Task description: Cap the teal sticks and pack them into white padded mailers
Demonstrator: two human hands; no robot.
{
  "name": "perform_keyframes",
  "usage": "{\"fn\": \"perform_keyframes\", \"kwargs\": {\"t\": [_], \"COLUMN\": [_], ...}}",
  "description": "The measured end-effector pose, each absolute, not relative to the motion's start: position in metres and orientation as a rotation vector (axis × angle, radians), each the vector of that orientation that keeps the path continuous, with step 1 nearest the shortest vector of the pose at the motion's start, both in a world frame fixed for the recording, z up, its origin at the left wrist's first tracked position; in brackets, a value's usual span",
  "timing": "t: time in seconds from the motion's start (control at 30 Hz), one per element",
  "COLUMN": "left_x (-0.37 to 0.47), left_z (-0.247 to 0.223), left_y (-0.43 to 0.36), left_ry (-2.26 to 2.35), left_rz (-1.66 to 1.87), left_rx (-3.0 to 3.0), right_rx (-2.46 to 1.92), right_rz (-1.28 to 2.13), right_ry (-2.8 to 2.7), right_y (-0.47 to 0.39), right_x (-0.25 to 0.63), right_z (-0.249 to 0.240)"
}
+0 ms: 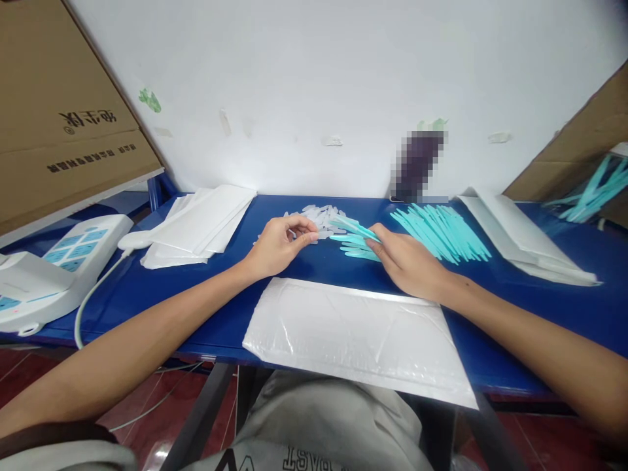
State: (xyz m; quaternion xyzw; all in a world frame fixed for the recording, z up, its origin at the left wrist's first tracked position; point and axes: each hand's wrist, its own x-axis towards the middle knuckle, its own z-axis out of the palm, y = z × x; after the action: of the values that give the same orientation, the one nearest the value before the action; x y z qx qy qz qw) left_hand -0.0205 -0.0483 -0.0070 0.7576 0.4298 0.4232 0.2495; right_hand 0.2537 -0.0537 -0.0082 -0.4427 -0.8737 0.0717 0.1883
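Note:
My left hand (280, 245) rests on the blue table (564, 288), its fingertips pinched on a small clear plastic cap from the pile of clear caps (321, 216). My right hand (409, 261) holds a thin teal plastic stick (354, 228) that points left toward my left hand. A few teal sticks (356, 250) lie flat just under it. A larger heap of teal sticks (444, 232) lies to the right of my right hand.
A white bubble mailer (358, 337) lies at the table's front edge. Stacks of white bags sit at left (199, 226) and right (520, 239). A white machine (53, 268) with a cord stands far left. Cardboard boxes (59, 111) flank both sides; a blurred dark object (417, 165) stands by the wall.

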Motion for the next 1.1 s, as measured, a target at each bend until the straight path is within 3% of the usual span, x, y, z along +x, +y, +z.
{"fn": "perform_keyframes", "kwargs": {"t": [1.1], "left_x": [-0.0143], "left_z": [-0.0054], "left_y": [-0.0570], "left_ry": [1.186], "left_rz": [1.229], "left_rx": [2.166], "right_rx": [-1.287], "right_rz": [0.205], "right_ry": [-2.456], "right_y": [-0.0559], "right_x": [0.2524], "right_z": [-0.0064]}}
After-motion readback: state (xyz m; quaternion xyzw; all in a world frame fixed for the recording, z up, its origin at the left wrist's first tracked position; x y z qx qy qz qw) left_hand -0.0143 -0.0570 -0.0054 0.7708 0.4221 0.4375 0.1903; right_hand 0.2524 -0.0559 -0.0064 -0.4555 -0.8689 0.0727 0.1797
